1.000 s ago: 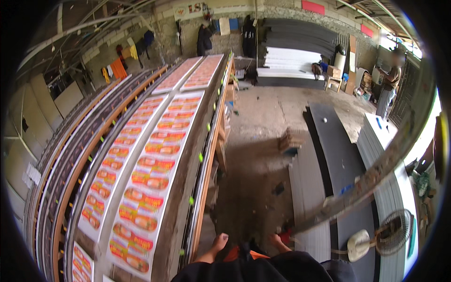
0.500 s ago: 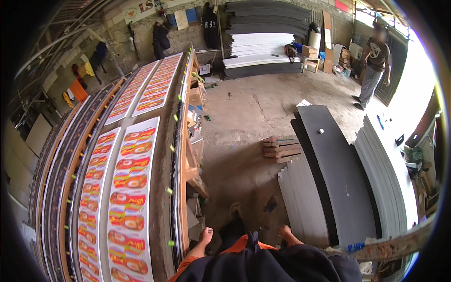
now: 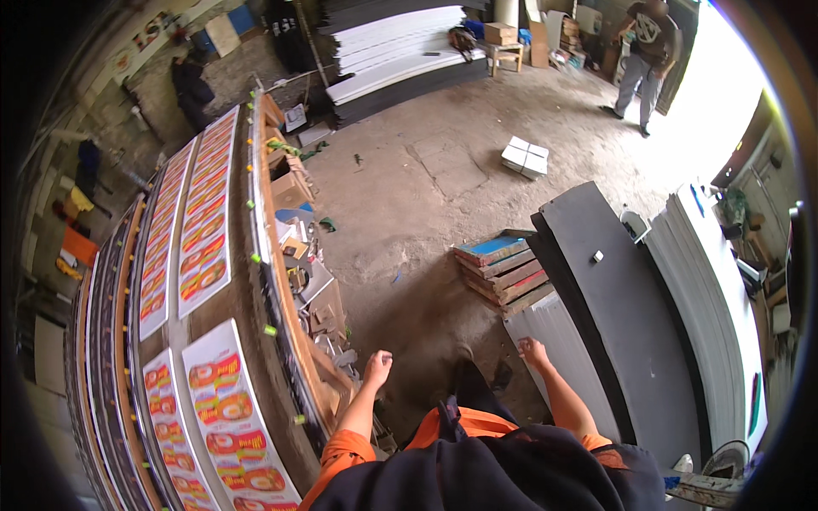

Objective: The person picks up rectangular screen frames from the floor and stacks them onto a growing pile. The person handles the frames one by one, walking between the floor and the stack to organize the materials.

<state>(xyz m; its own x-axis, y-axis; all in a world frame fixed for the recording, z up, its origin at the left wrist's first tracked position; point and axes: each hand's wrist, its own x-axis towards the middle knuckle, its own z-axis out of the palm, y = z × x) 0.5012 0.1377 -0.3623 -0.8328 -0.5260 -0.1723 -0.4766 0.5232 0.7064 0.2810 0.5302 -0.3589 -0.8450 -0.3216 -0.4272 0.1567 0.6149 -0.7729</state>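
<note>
My left hand (image 3: 378, 368), with its fingers curled in, hangs in the aisle beside the long printing table (image 3: 223, 319). Printed sheets (image 3: 223, 426) with red and yellow pictures lie in rows along that table. On the other side, my right hand (image 3: 533, 351) is loosely closed in front of the stack of white sheets (image 3: 562, 353). I see nothing held in either hand, and neither touches the table or the stacks. Beyond the right hand stands a pile of wooden frames (image 3: 503, 277), the top one with a blue panel.
Tall stacks of dark sheets (image 3: 626, 307) and white sheets (image 3: 703, 281) line the right side. A tied white bundle (image 3: 525, 157) lies on the concrete floor ahead. Cardboard and clutter (image 3: 319, 289) sit under the table's edge. A person (image 3: 643, 64) stands by the bright doorway.
I have moved forward along the aisle, and my view has turned a little right. Both my hands have risen further into view. The far person has raised a hand toward the chest.
</note>
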